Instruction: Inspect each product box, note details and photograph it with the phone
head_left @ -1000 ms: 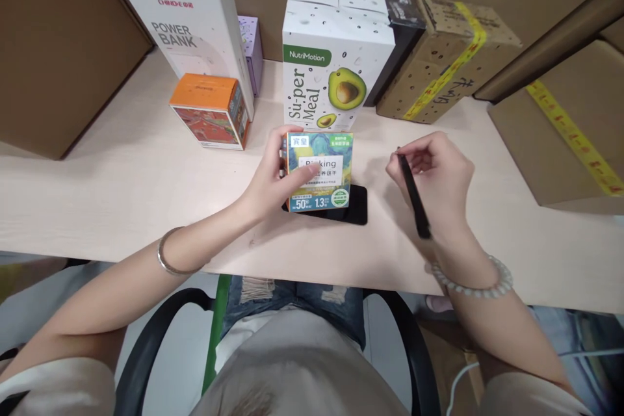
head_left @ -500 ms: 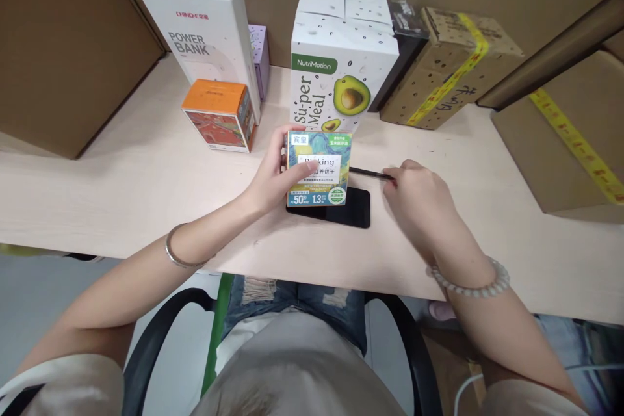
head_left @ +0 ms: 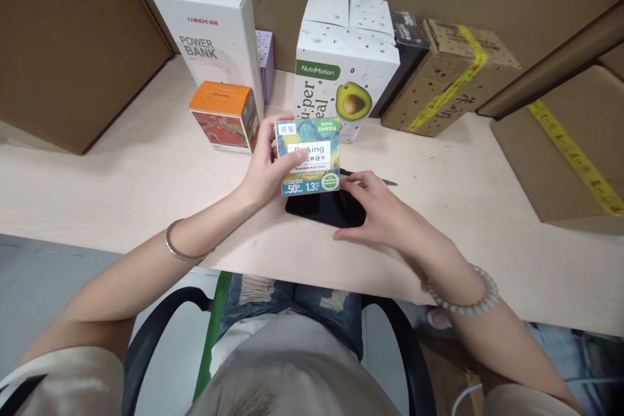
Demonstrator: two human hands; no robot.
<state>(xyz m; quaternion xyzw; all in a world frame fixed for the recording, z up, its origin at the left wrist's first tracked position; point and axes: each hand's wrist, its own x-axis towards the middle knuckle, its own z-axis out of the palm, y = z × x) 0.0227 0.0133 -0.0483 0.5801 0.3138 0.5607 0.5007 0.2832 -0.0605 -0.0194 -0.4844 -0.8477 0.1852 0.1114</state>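
My left hand [head_left: 266, 166] is closed around a small blue and yellow biscuit box [head_left: 311, 175], thumb across its printed front. The box is held up above the table, partly covering a black phone [head_left: 322, 209] that lies flat. My right hand [head_left: 377, 208] is at the phone's right end, fingers at the far edge and thumb by the near edge, spread apart. Whether it presses on the phone is hard to tell. Just beyond my right fingers a dark pen [head_left: 390, 181] lies on the table, partly hidden by the hand.
At the back stand a white power bank box [head_left: 209, 32], an orange box [head_left: 224, 117], a purple box [head_left: 266, 65] and an avocado meal box [head_left: 346, 58]. A black box [head_left: 407, 52] and taped cartons [head_left: 446, 78] stand to the right. A large carton [head_left: 63, 45] is at left.
My right hand has let go of the pen and moved left to the phone, its fingers opening around the phone's end. My left hand still holds the biscuit box. The view has shifted slightly.
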